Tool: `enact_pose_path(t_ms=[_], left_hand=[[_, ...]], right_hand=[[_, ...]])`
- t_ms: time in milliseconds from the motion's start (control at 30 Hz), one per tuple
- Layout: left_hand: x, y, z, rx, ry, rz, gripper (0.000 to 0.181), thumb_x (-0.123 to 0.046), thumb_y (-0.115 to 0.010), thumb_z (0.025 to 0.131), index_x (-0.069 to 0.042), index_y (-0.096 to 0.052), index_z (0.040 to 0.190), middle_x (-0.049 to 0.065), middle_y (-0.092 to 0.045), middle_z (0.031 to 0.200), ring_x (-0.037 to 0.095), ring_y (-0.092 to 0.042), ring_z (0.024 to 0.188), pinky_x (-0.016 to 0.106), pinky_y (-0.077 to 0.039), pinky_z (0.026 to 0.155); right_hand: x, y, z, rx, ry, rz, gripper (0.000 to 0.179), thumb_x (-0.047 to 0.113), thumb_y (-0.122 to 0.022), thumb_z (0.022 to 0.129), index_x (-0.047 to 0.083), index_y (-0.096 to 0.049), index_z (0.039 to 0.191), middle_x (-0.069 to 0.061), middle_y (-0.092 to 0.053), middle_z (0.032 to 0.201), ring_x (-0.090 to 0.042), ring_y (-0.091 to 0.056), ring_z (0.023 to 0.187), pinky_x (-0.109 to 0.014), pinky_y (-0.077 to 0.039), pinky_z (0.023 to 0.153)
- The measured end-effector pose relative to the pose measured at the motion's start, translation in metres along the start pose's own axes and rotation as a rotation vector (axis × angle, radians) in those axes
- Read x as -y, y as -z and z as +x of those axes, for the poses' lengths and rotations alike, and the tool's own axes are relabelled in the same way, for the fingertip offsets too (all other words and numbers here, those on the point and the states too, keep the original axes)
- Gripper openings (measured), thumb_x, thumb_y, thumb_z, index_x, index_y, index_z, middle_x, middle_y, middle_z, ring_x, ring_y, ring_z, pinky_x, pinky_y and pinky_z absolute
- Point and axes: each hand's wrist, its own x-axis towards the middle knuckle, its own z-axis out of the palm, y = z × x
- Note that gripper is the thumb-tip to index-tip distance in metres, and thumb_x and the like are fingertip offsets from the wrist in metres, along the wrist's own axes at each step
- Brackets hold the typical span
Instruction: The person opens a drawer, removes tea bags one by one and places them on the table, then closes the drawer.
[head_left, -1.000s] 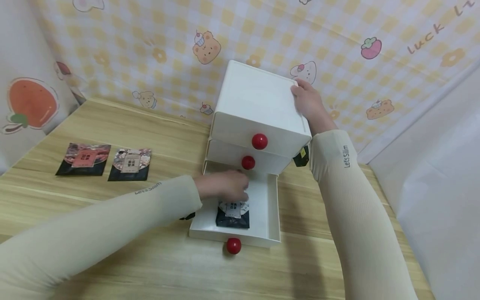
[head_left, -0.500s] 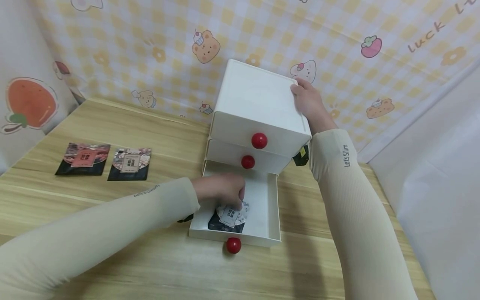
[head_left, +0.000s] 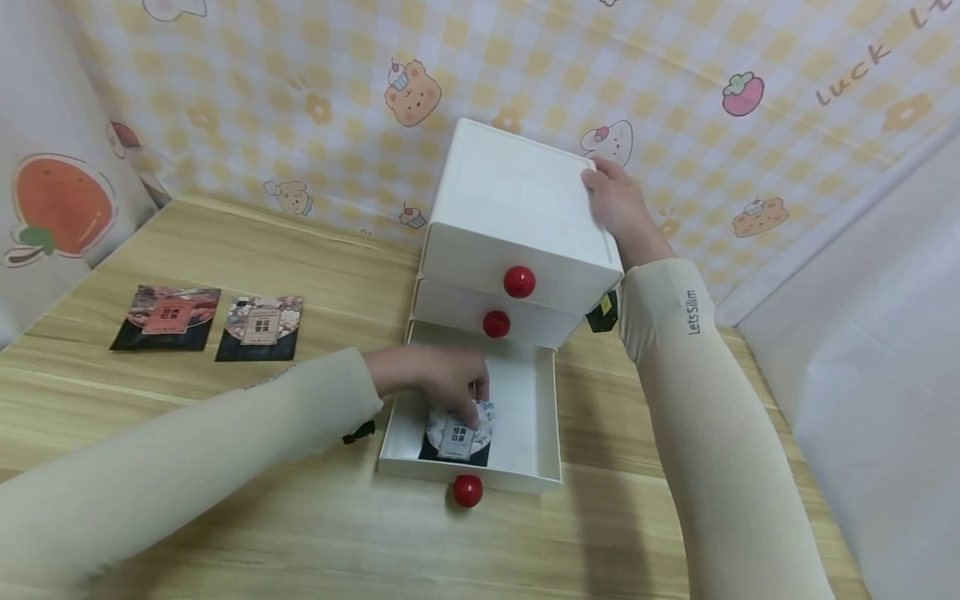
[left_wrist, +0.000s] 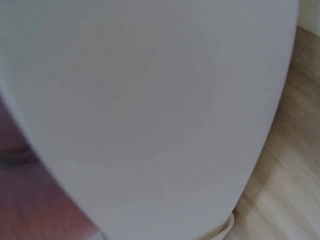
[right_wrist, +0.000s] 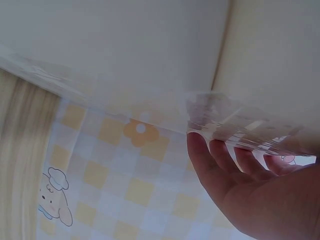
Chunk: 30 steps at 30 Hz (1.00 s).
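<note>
A white drawer cabinet (head_left: pixel 525 196) with red ball knobs stands at the table's back, its bottom drawer (head_left: pixel 517 425) pulled out. In this drawer lies a black tea packet (head_left: pixel 456 437) with a pale floral picture and a label. My left hand (head_left: pixel 442 375) reaches into the drawer, thumb and fingertips touching the packet's upper part, with a gap showing between thumb and forefinger. The left wrist view has mostly a blurred white surface. My right hand (head_left: pixel 618 196) grips the cabinet's top right edge, thumb on top; its fingers (right_wrist: pixel 220 165) bend against the edge in the right wrist view.
Two more packets, one with a red label (head_left: pixel 167 318) and one with a beige label (head_left: pixel 260 328), lie on the wooden table (head_left: pixel 337 533) to the left. A checked cloth (head_left: pixel 337 108) hangs behind, and a white sheet (head_left: pixel 877 350) closes the right side.
My left hand came down onto the packet. The packet turned askew and slid toward the drawer's front left, then turned nearly straight again. The right hand stayed on the cabinet.
</note>
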Motion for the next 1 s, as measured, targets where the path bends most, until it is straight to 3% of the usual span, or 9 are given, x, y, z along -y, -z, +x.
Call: enact_pose_path(t_ms=[167, 333, 467, 667, 900, 1000], left_hand=[[0.001, 0.005, -0.010, 0.038, -0.005, 0.069, 0.030, -0.020, -0.080, 0.086, -0.010, -0.069, 0.112, 0.003, -0.065, 0.103, 0.017, -0.059, 0.092, 0.031, -0.053, 0.081], [0.001, 0.009, -0.019, 0.070, -0.030, 0.115, 0.027, -0.022, -0.080, 0.086, -0.010, -0.068, 0.106, 0.001, -0.063, 0.098, 0.016, -0.057, 0.089, 0.029, -0.050, 0.077], [0.002, 0.011, -0.027, 0.028, -0.085, 0.109, 0.020, -0.020, -0.080, 0.086, -0.012, -0.069, 0.101, -0.001, -0.064, 0.093, 0.015, -0.058, 0.085, 0.026, -0.050, 0.074], [0.002, 0.021, -0.045, -0.053, -0.167, 0.098, 0.022, -0.019, -0.081, 0.086, -0.014, -0.074, 0.107, -0.003, -0.068, 0.094, 0.012, -0.059, 0.083, 0.024, -0.052, 0.074], [0.007, 0.035, -0.069, -0.051, -0.223, 0.059, 0.025, -0.016, -0.074, 0.091, -0.014, -0.071, 0.116, -0.002, -0.067, 0.100, 0.012, -0.060, 0.087, 0.026, -0.053, 0.078], [0.010, 0.042, -0.081, -0.038, -0.213, 0.036, 0.027, -0.016, -0.069, 0.095, -0.014, -0.069, 0.122, 0.000, -0.066, 0.103, 0.013, -0.060, 0.089, 0.027, -0.054, 0.080]], right_hand=[[0.000, 0.000, -0.001, 0.008, 0.007, 0.000, 0.053, 0.044, -0.034, 0.109, 0.040, -0.022, 0.160, 0.016, -0.019, 0.168, -0.007, -0.023, 0.154, -0.027, -0.020, 0.127], [-0.002, 0.001, 0.000, 0.007, 0.009, 0.002, 0.053, 0.043, -0.033, 0.109, 0.039, -0.022, 0.160, 0.016, -0.019, 0.169, -0.007, -0.022, 0.155, -0.027, -0.019, 0.127], [-0.002, 0.000, 0.000, 0.004, 0.013, -0.003, 0.053, 0.043, -0.033, 0.109, 0.038, -0.022, 0.160, 0.015, -0.020, 0.169, -0.008, -0.024, 0.154, -0.027, -0.019, 0.127], [-0.002, 0.001, 0.000, 0.017, 0.006, -0.001, 0.053, 0.044, -0.032, 0.109, 0.039, -0.020, 0.160, 0.016, -0.018, 0.169, -0.007, -0.021, 0.155, -0.028, -0.018, 0.128], [0.000, 0.001, 0.000, 0.014, 0.010, -0.004, 0.053, 0.044, -0.033, 0.109, 0.039, -0.020, 0.160, 0.016, -0.018, 0.169, -0.007, -0.022, 0.155, -0.027, -0.018, 0.127], [0.000, 0.002, 0.000, 0.014, 0.013, -0.002, 0.053, 0.044, -0.033, 0.109, 0.039, -0.021, 0.160, 0.016, -0.019, 0.169, -0.007, -0.024, 0.154, -0.027, -0.020, 0.127]])
